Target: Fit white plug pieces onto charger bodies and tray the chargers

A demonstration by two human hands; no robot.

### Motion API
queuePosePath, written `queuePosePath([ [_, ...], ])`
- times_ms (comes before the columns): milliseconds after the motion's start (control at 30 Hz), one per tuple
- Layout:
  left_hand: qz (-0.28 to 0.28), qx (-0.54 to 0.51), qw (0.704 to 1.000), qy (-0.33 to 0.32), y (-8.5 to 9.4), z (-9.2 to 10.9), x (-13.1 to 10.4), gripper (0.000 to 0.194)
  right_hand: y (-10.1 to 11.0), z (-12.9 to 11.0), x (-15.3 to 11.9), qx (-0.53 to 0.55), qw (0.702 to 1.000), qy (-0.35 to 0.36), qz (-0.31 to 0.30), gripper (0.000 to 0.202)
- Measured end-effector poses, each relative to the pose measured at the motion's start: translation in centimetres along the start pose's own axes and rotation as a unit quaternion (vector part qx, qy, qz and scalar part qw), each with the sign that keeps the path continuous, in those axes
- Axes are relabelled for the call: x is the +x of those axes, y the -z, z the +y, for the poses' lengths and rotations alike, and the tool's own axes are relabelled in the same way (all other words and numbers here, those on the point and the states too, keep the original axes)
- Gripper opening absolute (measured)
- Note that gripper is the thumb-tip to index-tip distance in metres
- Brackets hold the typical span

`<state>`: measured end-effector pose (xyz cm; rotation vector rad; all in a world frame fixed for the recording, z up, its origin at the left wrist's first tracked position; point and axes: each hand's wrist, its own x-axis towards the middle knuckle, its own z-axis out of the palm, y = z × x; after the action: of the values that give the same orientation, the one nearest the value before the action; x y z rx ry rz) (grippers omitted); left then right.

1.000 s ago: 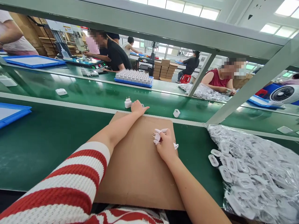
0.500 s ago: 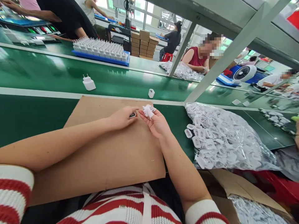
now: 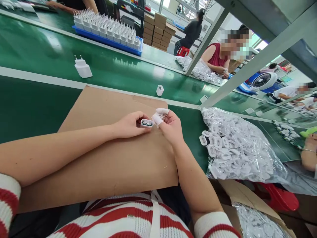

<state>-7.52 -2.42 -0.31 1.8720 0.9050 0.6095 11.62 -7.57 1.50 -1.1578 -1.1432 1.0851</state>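
My left hand [image 3: 128, 125] is closed round a white charger housing [image 3: 147, 123], whose open oval end faces me and shows dark and metallic parts inside. Close beside that opening, my right hand [image 3: 170, 127] has its fingers pinched together, with white finger cots [image 3: 157, 119] on thumb and forefinger. Between these fingertips is a small pale piece with thin pins, partly hidden, its exact kind unclear. Both hands are above a sheet of brown cardboard [image 3: 109, 165].
On the green belt [image 3: 119, 74] stand a white plug charger [image 3: 83, 68] and a small white housing [image 3: 159, 90]. Behind is a blue tray [image 3: 106, 41] of pronged chargers. At right lies a clear bag [image 3: 242, 148] of white shells. A slanting metal post [image 3: 237, 62] crosses the right side.
My left hand has turned the charger housing so its open end shows more. The right fingers have closed in beside it. My view has tilted and shifted.
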Motion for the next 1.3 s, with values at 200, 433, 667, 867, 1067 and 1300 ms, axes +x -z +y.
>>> queuePosePath([
  [200, 0.015, -0.005, 1.000, 0.023, 0.0, 0.8, 0.0, 0.039, 0.5, -0.6, -0.9, -0.236, 0.963, 0.123, -0.027, 0.018],
  [433, 0.017, -0.023, 1.000, 0.003, -0.1, 0.9, 0.1, 0.035, 0.0, -0.7, -0.8, -0.470, 0.841, 0.255, -0.084, 0.020],
  [667, 0.014, -0.012, 1.000, -0.004, -0.1, 0.6, 0.2, 0.033, -0.5, -1.8, 0.1, -0.513, 0.815, 0.239, -0.120, 0.023],
  [867, 0.008, -0.015, 1.000, 0.000, 0.1, 0.4, 0.4, 0.038, -1.0, -0.5, 0.3, -0.488, 0.848, 0.199, -0.054, 0.020],
  [1067, 0.016, -0.001, 1.000, 0.010, 0.2, 0.5, 0.5, 0.040, -0.6, 0.8, -0.6, -0.413, 0.871, 0.265, 0.001, 0.022],
  [1300, 0.010, -0.005, 1.000, 0.003, 0.2, 0.8, 0.4, 0.033, -0.3, 0.5, -0.6, -0.455, 0.846, 0.275, -0.042, 0.021],
])
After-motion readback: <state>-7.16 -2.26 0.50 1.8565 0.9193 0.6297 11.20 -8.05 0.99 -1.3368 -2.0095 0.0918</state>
